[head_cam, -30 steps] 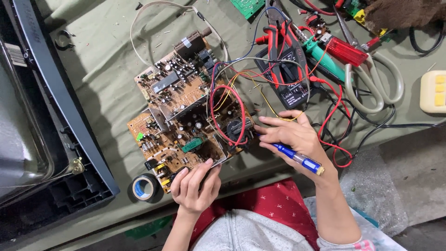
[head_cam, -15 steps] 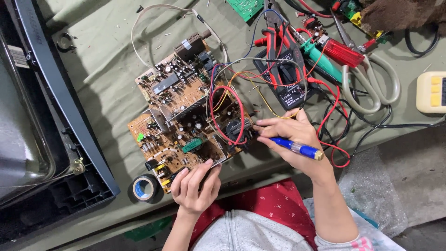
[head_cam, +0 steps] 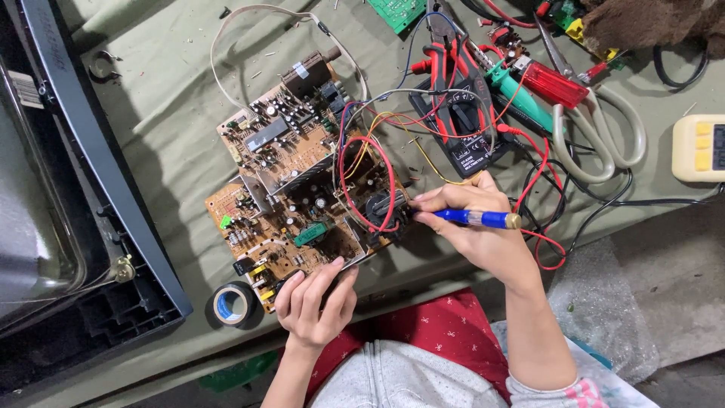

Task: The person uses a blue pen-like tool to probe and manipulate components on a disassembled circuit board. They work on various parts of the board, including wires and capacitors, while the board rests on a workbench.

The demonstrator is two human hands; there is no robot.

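Note:
A brown circuit board (head_cam: 291,189) crowded with parts and looped red, yellow and grey wires lies on the green cloth. My left hand (head_cam: 313,302) grips the board's near edge. My right hand (head_cam: 472,227) holds a blue-handled screwdriver (head_cam: 476,218) level, its tip against a black round part (head_cam: 381,208) at the board's right edge.
A dark television casing (head_cam: 83,196) fills the left side. A roll of black tape (head_cam: 230,304) lies near the board's lower left corner. Behind the board sit a black multimeter (head_cam: 464,128), red-handled pliers, scissors (head_cam: 604,128), a green tool and a cream-coloured device (head_cam: 698,147).
My right hand has turned the screwdriver from pointing down-right to level and brought its tip up to the black part on the board. My left hand stays on the board's edge.

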